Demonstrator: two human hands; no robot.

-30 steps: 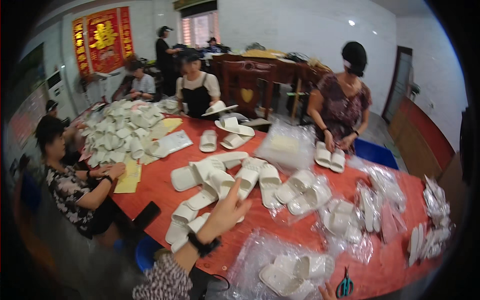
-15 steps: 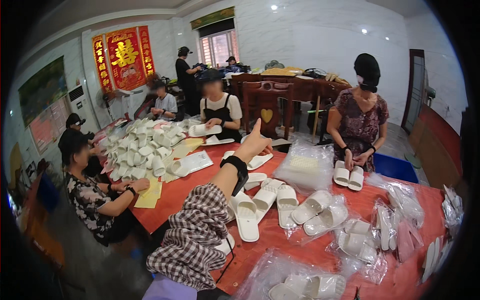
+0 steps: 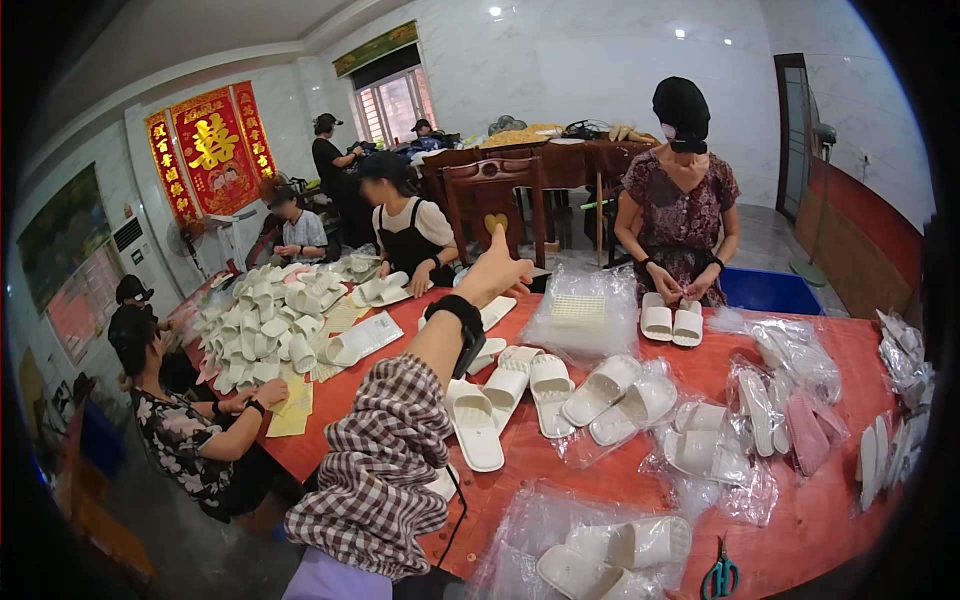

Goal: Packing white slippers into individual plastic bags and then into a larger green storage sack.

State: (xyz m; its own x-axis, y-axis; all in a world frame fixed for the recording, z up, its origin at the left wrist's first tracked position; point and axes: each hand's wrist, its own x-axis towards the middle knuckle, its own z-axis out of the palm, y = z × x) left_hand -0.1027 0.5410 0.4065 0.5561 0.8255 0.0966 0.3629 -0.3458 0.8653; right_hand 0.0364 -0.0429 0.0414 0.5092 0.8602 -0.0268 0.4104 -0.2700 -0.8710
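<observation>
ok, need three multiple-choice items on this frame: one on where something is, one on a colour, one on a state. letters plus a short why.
1. Where are the scissors?
A. at the near edge of the table
B. on the pile of slippers at the far left
C. in the raised hand

2. What colour is the table?
A. blue
B. red
C. white

3. What is the raised left hand doing?
A. gripping a slipper
B. pressing flat on the table
C. held empty in the air, thumb up

Answers:
1 A, the teal-handled scissors lie on the table at the picture's lower edge.
2 B, bare red surface shows between the slippers.
3 C, the hand is above the table with nothing in it.
</observation>
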